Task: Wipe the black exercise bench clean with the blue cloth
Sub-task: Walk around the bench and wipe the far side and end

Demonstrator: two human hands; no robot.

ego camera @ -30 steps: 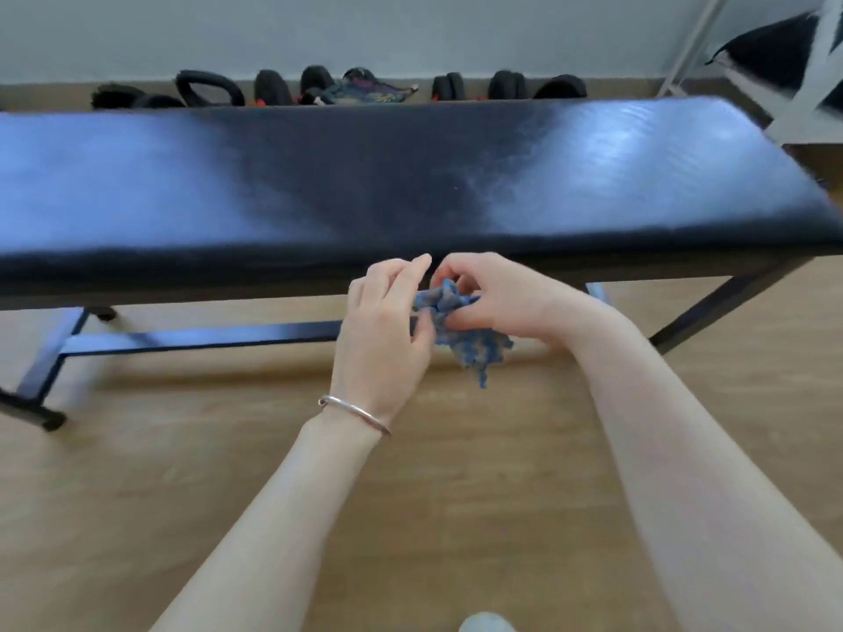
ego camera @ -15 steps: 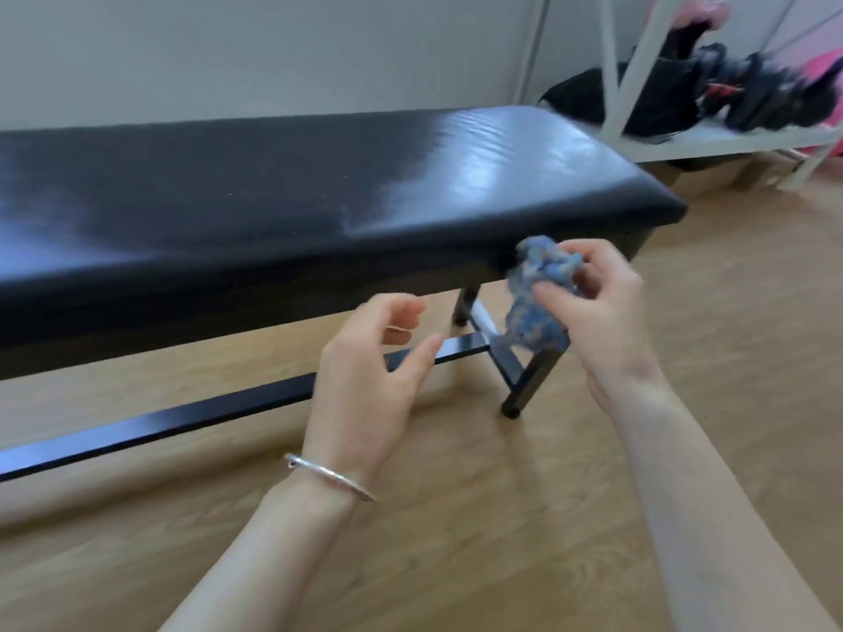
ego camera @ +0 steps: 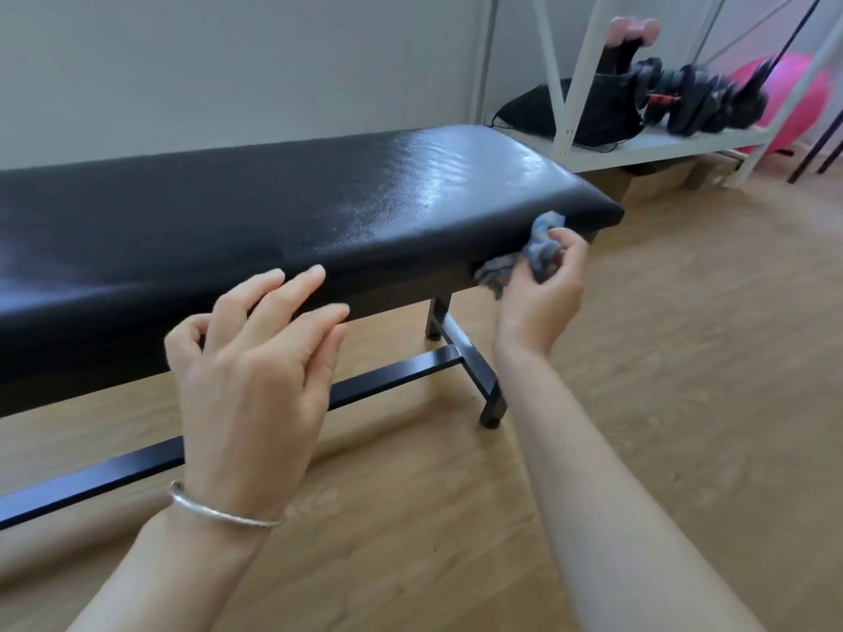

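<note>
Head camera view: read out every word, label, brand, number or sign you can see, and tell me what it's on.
No text can be read anywhere in this view.
On the black bench: no label or brand shows.
On the blue cloth, held in the right hand: no tag shows.
On the dumbbells on the white shelf: a small red mark, too blurred to read.
On the cardboard boxes: nothing legible.

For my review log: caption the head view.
The right hand holds blue cloth at front edge of black bench; left hand open alongside.
</note>
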